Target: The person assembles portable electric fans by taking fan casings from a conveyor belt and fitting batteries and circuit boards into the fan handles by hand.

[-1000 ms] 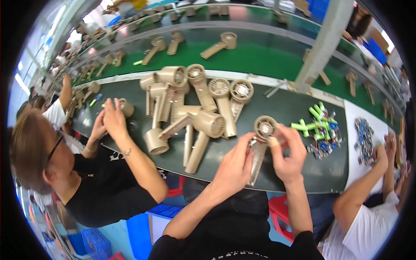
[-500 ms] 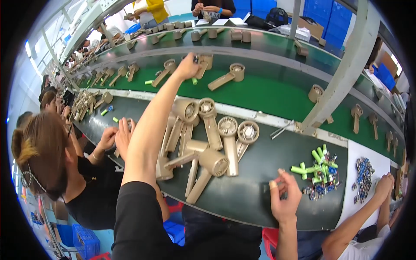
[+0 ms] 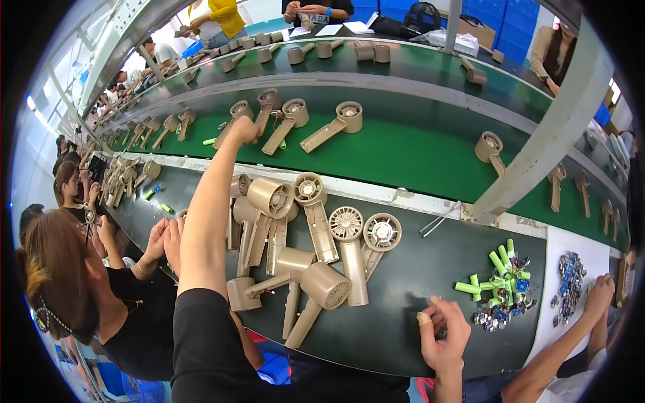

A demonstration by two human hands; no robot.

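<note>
My left hand (image 3: 243, 129) reaches over the green conveyor belt (image 3: 403, 161), closed beside a beige handheld fan (image 3: 240, 109). It covers part of that fan's handle; its fingertips and anything in them are hidden. Two more fans, one upright-headed (image 3: 269, 101) and one nearer (image 3: 294, 113), lie just right of it. My right hand (image 3: 447, 336) is low over the dark table, fingers curled, a covering on the thumb tip. Something small and dark shows inside its curl, too unclear to name. Between my arms lies a pile of beige fan housings (image 3: 327, 285), some with open handles.
Green cylindrical batteries (image 3: 500, 262) and small circuit boards (image 3: 500, 312) are heaped right of my right hand. Tweezers (image 3: 440, 218) lie by the belt's edge. A metal post (image 3: 537, 134) rises at right. Co-workers sit close on both sides; one person's hands (image 3: 599, 295) are near more boards.
My left hand has moved left along the belt, away from the fans it was over, which now show uncovered. The view has shifted slightly. My right hand stays curled in nearly the same place.
</note>
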